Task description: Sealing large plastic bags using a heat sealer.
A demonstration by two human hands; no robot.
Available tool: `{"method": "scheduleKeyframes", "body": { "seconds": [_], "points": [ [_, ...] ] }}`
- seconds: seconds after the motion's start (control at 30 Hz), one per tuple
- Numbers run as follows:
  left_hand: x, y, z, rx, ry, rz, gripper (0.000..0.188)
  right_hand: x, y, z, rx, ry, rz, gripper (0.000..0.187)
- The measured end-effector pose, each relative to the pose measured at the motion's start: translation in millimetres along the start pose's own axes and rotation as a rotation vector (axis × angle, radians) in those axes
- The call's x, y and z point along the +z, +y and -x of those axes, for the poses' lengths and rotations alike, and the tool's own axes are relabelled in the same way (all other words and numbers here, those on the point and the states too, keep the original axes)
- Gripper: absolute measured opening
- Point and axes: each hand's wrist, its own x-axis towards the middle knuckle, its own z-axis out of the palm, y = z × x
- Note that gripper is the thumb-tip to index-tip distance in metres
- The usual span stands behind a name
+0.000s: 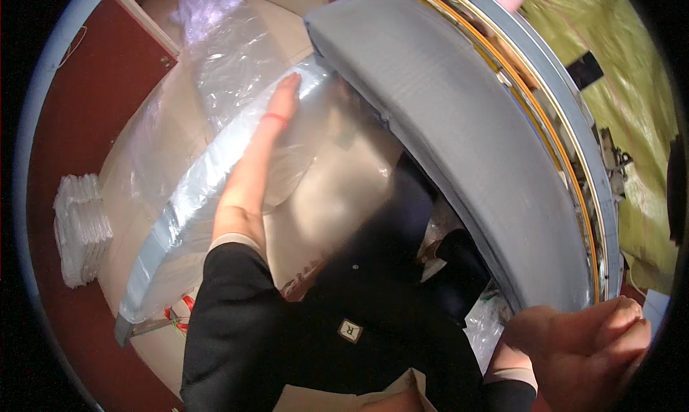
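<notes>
A black long-sleeved top is worn, with a pale cuff seen at each wrist. A thin red band is worn round the wrist of the left hand (pixel 285 96). A small square patch is sewn on the chest. The right hand (pixel 585 347) is bare

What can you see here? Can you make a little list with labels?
Left hand: reaches out flat onto the clear plastic wrap
Right hand: grips the near end of the grey padded panel
Wrapped item: a long grey piece under the plastic
Surface: pale table
Nearby: stack of white folded bags on the red floor
Left wrist: red band
</notes>
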Motion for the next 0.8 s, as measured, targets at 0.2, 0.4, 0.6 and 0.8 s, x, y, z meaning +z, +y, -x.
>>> {"method": "scheduleKeyframes", "body": {
  "seconds": [0.2, 0.4, 0.6, 0.8],
  "points": [
    [-12, 2, 11, -0.078, -0.042, -0.225, 0.016, 27, 57, 20, -0.211, 0.742, 0.661, 0.019],
    [-48, -64, 63, -0.224, 0.235, -0.106, 0.006, -6, 91, 54, 0.088, 0.645, 0.767, 0.013],
    [-140, -137, 122, -0.762, 0.802, 0.118, 0.004, -42, 118, 112, 0.435, 0.769, 0.620, 0.012],
    [-172, -58, 77, -0.424, 0.447, 0.147, 0.009, -38, 144, 125, 0.573, 0.792, 0.506, 0.010]
  ]
}}
